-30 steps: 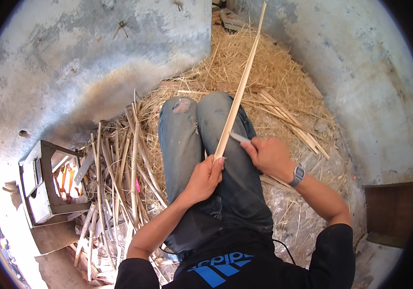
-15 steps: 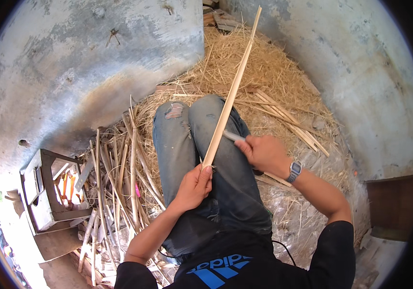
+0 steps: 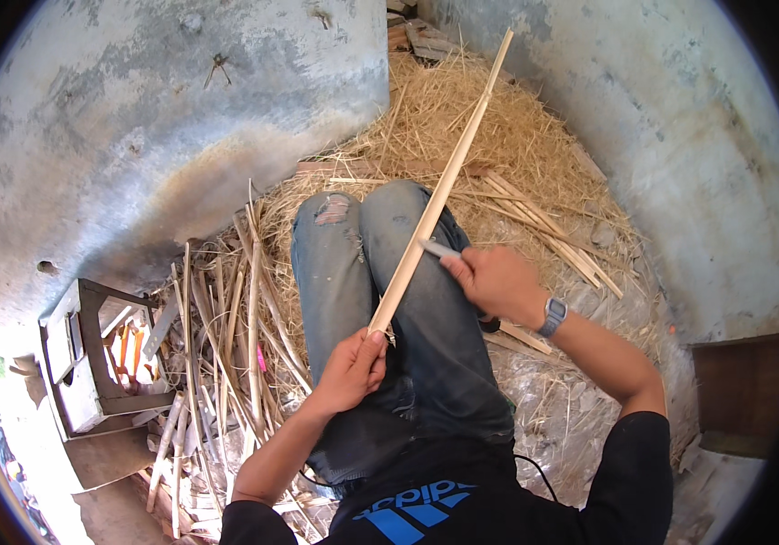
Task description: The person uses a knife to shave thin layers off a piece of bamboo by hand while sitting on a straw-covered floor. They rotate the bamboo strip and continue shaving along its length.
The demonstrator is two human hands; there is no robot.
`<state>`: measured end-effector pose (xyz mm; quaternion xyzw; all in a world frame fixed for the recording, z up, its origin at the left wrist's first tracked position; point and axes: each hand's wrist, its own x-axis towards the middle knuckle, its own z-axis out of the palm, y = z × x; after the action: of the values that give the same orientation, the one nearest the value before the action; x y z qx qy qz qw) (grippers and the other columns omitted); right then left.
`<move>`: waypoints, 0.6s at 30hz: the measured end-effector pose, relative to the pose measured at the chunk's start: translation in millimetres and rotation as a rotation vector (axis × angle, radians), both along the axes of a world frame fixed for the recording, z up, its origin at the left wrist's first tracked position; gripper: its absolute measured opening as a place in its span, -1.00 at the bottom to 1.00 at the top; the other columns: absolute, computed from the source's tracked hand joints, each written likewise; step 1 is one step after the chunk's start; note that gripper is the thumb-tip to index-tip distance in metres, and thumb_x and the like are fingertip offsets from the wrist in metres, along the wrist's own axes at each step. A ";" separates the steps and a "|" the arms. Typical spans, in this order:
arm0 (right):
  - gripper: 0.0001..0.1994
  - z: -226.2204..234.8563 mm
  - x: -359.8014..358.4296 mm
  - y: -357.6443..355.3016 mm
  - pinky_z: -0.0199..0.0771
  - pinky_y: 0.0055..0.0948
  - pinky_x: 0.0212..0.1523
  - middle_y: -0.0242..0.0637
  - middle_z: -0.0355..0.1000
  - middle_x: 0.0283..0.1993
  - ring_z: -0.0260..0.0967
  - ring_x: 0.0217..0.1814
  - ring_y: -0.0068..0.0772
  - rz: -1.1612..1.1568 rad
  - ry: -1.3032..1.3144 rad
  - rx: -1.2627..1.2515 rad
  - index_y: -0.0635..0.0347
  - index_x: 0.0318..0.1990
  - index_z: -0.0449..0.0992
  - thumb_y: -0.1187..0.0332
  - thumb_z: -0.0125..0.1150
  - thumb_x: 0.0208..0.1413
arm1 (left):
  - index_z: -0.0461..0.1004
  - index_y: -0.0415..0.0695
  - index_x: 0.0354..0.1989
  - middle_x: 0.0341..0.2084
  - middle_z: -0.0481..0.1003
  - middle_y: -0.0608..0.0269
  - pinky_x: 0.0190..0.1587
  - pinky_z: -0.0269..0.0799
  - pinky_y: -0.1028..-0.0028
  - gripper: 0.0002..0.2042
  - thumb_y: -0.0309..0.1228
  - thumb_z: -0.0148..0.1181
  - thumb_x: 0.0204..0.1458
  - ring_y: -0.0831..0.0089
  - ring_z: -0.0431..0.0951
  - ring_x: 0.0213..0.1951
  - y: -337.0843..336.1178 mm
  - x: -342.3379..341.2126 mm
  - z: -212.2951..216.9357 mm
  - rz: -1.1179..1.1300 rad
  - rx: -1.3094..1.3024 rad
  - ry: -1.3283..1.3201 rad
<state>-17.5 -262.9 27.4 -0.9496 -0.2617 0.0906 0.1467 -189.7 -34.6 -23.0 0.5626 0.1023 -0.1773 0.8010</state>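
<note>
A long pale strip of split bamboo (image 3: 448, 177) slants over my knees, its far tip reaching over the straw. My left hand (image 3: 350, 371) grips its near end, the thumb lying on top. In my right hand (image 3: 501, 283) is a knife (image 3: 438, 248), whose grey blade meets the strip above my right knee; the handle is mostly hidden in the fist. The strip rests across the leg of my worn jeans (image 3: 439, 363).
Straw and shavings (image 3: 471, 118) cover the floor ahead. Several cut strips (image 3: 548, 227) lie right of my knees. Long sticks (image 3: 253, 309) are heaped at the left beside a wooden frame (image 3: 89, 363). Grey walls (image 3: 226, 109) rise at both sides.
My left hand has drawn the strip's near end down and left, and its far tip has come closer. My right hand with the knife has shifted only slightly.
</note>
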 end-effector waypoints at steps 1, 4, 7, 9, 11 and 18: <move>-0.39 -1.1 -11.4 2.6 0.56 0.10 -0.40 0.07 0.52 -0.55 0.56 -0.43 0.22 0.055 -0.013 -0.011 0.16 -0.37 0.63 -0.20 -0.05 0.38 | 0.28 -0.11 -0.24 -0.76 0.14 0.43 -0.67 0.07 0.55 -0.68 -0.14 -0.18 0.50 0.61 0.09 -0.75 0.3 -1.5 -0.8 0.004 0.010 -0.005; -0.39 -6.0 -31.1 -0.7 0.55 0.09 -0.43 0.04 0.50 -0.57 0.55 -0.46 0.17 0.127 -0.018 0.002 0.17 -0.41 0.62 -0.18 -0.04 0.38 | 0.28 -0.11 -0.24 -0.76 0.15 0.43 -0.67 0.07 0.55 -0.68 -0.14 -0.17 0.50 0.62 0.09 -0.74 3.6 -10.9 -0.2 -0.001 0.005 -0.007; -0.38 -4.8 8.0 -5.3 0.56 0.16 -0.36 0.09 0.53 -0.52 0.56 -0.41 0.24 -0.023 -0.006 0.049 0.19 -0.37 0.63 -0.22 -0.04 0.37 | 0.29 -0.11 -0.26 -0.73 0.21 0.46 -0.61 0.14 0.59 -0.66 -0.14 -0.18 0.51 0.66 0.18 -0.70 13.8 -16.4 1.6 -0.012 -0.002 0.050; -0.38 -4.8 -14.7 -4.5 0.55 0.15 -0.36 0.09 0.52 -0.53 0.56 -0.41 0.23 0.010 0.043 0.019 0.20 -0.37 0.63 -0.20 -0.04 0.37 | 0.29 -0.12 -0.25 -0.73 0.21 0.46 -0.61 0.14 0.59 -0.67 -0.14 -0.18 0.51 0.66 0.17 -0.70 8.5 -15.3 -0.9 -0.030 0.022 0.044; -0.38 -5.3 -30.8 -0.5 0.53 0.13 -0.39 0.09 0.50 -0.55 0.55 -0.43 0.21 0.114 0.016 0.001 0.22 -0.39 0.62 -0.19 -0.05 0.38 | 0.29 -0.12 -0.25 -0.73 0.21 0.46 -0.61 0.13 0.59 -0.67 -0.15 -0.18 0.51 0.66 0.16 -0.71 12.7 -19.7 3.5 -0.034 0.038 0.057; -0.36 -6.1 -10.7 -1.5 0.50 0.13 -0.36 0.11 0.49 -0.53 0.52 -0.43 0.26 0.067 0.051 0.072 0.24 -0.41 0.61 -0.16 -0.09 0.41 | 0.29 -0.13 -0.23 -0.73 0.19 0.45 -0.62 0.11 0.59 -0.68 -0.17 -0.18 0.51 0.65 0.14 -0.71 24.9 -37.8 4.0 -0.012 0.003 0.069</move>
<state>-28.2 -264.5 21.3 -0.9318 -0.2927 0.1103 0.1843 -227.4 -9.7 -19.0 0.5578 0.1268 -0.2015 0.7951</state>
